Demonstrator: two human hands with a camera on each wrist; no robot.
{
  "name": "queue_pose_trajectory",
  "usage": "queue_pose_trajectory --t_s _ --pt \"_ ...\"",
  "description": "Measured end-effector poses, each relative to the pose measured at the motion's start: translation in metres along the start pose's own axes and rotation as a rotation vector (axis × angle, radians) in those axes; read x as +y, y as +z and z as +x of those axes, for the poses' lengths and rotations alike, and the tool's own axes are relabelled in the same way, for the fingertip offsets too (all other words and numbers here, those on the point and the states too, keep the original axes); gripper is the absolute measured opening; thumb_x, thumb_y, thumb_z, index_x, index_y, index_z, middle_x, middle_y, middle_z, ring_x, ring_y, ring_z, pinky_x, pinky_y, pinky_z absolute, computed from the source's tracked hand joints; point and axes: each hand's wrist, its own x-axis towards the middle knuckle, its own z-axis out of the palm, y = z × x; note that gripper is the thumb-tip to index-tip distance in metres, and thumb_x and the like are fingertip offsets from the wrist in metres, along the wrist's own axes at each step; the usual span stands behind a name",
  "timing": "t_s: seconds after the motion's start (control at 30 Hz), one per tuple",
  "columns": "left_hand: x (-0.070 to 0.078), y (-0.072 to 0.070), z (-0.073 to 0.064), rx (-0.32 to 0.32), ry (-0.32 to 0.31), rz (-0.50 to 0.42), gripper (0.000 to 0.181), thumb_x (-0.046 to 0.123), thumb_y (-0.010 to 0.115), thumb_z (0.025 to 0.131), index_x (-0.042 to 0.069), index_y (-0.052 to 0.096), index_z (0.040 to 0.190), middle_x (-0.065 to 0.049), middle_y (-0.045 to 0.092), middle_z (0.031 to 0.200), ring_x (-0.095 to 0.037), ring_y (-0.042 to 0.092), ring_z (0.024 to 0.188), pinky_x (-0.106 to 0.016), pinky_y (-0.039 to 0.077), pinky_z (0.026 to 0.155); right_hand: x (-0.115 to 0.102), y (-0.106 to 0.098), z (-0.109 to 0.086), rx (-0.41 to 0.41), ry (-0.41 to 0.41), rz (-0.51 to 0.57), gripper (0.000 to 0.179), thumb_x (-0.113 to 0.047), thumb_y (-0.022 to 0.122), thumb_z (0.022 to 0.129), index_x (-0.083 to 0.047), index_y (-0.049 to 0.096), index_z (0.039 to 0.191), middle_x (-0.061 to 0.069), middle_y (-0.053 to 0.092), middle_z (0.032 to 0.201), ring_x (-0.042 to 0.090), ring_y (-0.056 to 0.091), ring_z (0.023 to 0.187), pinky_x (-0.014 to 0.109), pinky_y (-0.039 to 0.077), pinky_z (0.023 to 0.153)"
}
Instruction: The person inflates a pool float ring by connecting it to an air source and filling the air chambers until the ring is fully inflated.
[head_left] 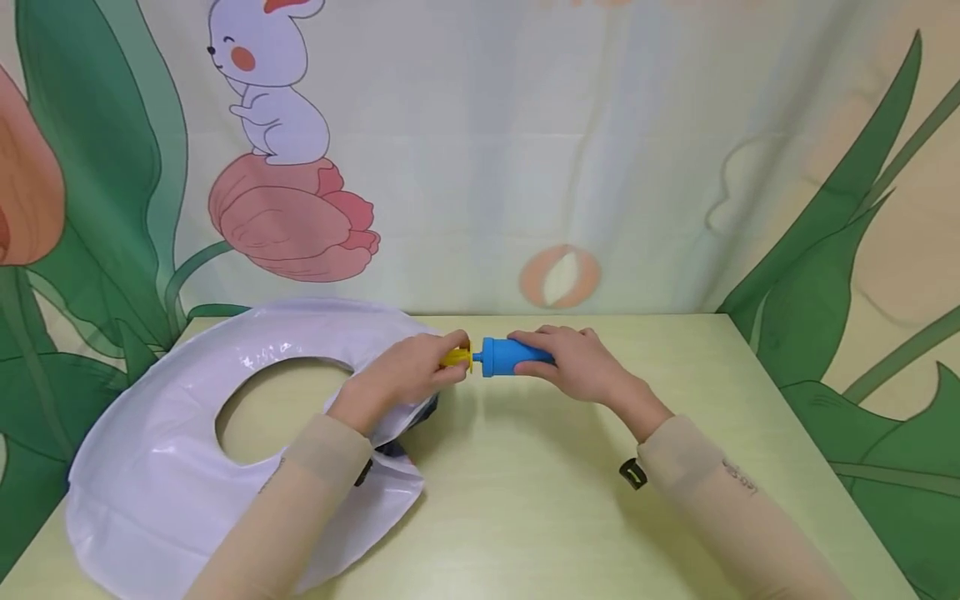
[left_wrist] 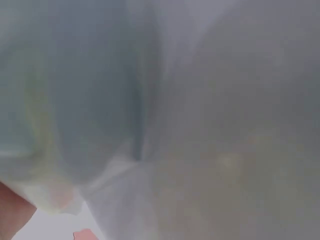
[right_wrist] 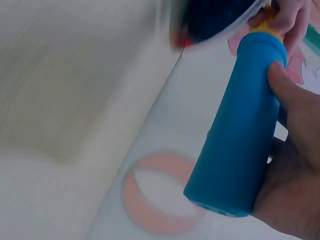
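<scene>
My right hand [head_left: 581,362] grips the smooth blue barrel of a hand air pump [head_left: 504,357], held level above the table. My left hand [head_left: 416,367] pinches the yellow end piece [head_left: 456,357] of that pump. Between the yellow piece and the barrel a short blue rod shows. In the right wrist view the barrel [right_wrist: 237,125] lies in the curled right hand [right_wrist: 295,150], with the thumb along its side. Under my left forearm spreads a white, wrinkled inflatable ring [head_left: 142,458], overlapped by the left hand. Pale translucent plastic [left_wrist: 215,125] fills most of the left wrist view.
The ring covers the left part of the pale table [head_left: 525,517]. Its dark, printed underside [right_wrist: 215,20] shows near the hands. A printed curtain [head_left: 465,167] with a rabbit and tulips hangs right behind the table's back edge.
</scene>
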Motion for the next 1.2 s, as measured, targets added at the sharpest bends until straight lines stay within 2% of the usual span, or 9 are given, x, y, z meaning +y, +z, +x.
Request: queue_pose_trajectory --t_s 0.2,0.33,0.43,0.53,0.67,0.8,1.0,1.1,1.2 --pt "-0.015 -0.013 -0.007 0.024 -0.023 -0.027 0.028 0.032 0.053 0.098 0.020 0.058 0.123 0.000 0.052 0.070 -0.018 0.052 0.068 -0.036 0.041 0.066 0.028 -0.025 -0.011 -0.011 0.003 0.016 0.058 -0.044 0.066 0.100 -0.021 0.053 0.151 0.010 0.061 0.139 0.033 0.056 0.126 0.057 0.034 0.101" --pt "-0.018 -0.019 -0.010 0.037 -0.014 -0.046 0.026 0.030 0.054 0.098 0.019 0.058 0.122 0.001 0.049 0.069 -0.018 0.051 0.067 -0.036 0.041 0.067 0.048 -0.039 -0.021 -0.020 0.035 0.048 0.058 -0.040 0.067 0.099 -0.019 0.053 0.151 0.011 0.057 0.145 0.036 0.054 0.127 0.057 0.040 0.103" --pt "-0.021 -0.020 -0.012 0.035 -0.013 -0.049 0.024 0.028 0.054 0.098 0.019 0.058 0.120 0.001 0.047 0.068 -0.018 0.050 0.066 -0.036 0.040 0.066 0.060 -0.042 -0.026 -0.014 0.048 0.045 0.057 -0.038 0.068 0.100 -0.017 0.053 0.151 0.013 0.057 0.144 0.036 0.055 0.126 0.057 0.042 0.102" --pt "-0.021 -0.020 -0.013 0.037 -0.017 -0.047 0.022 0.027 0.053 0.098 0.019 0.058 0.118 0.001 0.046 0.068 -0.018 0.050 0.066 -0.035 0.039 0.065 0.063 -0.041 -0.027 0.006 0.043 0.018 0.056 -0.038 0.067 0.100 -0.018 0.054 0.150 0.013 0.057 0.143 0.036 0.054 0.128 0.057 0.035 0.102" --pt "-0.015 -0.017 -0.010 0.042 -0.007 -0.026 0.021 0.026 0.052 0.097 0.018 0.056 0.115 0.000 0.047 0.070 -0.018 0.050 0.067 -0.035 0.039 0.065 0.054 -0.033 -0.022 0.030 0.007 -0.015 0.056 -0.040 0.067 0.100 -0.018 0.054 0.150 0.014 0.059 0.142 0.035 0.053 0.130 0.057 0.031 0.098" --pt "-0.005 -0.010 -0.004 0.035 0.024 0.011 0.020 0.025 0.049 0.098 0.015 0.052 0.115 0.001 0.050 0.074 -0.017 0.050 0.066 -0.034 0.040 0.063 0.032 -0.022 -0.012 0.040 -0.032 -0.055 0.056 -0.041 0.067 0.100 -0.018 0.055 0.150 0.013 0.061 0.137 0.033 0.055 0.126 0.057 0.033 0.096" --pt "0.011 0.003 0.000 0.034 0.041 0.039 0.024 0.025 0.050 0.099 0.011 0.050 0.118 0.001 0.050 0.075 -0.016 0.050 0.065 -0.033 0.040 0.061 -0.002 -0.009 0.001 0.000 -0.051 -0.123 0.060 -0.049 0.065 0.099 -0.018 0.054 0.149 0.010 0.064 0.132 0.031 0.061 0.116 0.054 0.039 0.090" --pt "0.013 0.006 0.001 0.032 0.041 0.038 0.026 0.028 0.051 0.099 0.012 0.051 0.119 0.001 0.051 0.075 -0.017 0.051 0.065 -0.034 0.040 0.061 -0.005 -0.003 0.003 -0.009 -0.035 -0.129 0.066 -0.054 0.068 0.094 -0.019 0.055 0.148 0.008 0.064 0.129 0.028 0.062 0.111 0.052 0.042 0.089" --pt "0.008 0.004 0.001 0.031 0.036 0.032 0.027 0.031 0.053 0.098 0.015 0.054 0.121 0.001 0.053 0.074 -0.017 0.052 0.066 -0.034 0.041 0.062 0.003 0.000 0.000 -0.001 -0.018 -0.126 0.069 -0.056 0.072 0.091 -0.020 0.056 0.147 0.007 0.065 0.128 0.027 0.063 0.109 0.053 0.043 0.089"
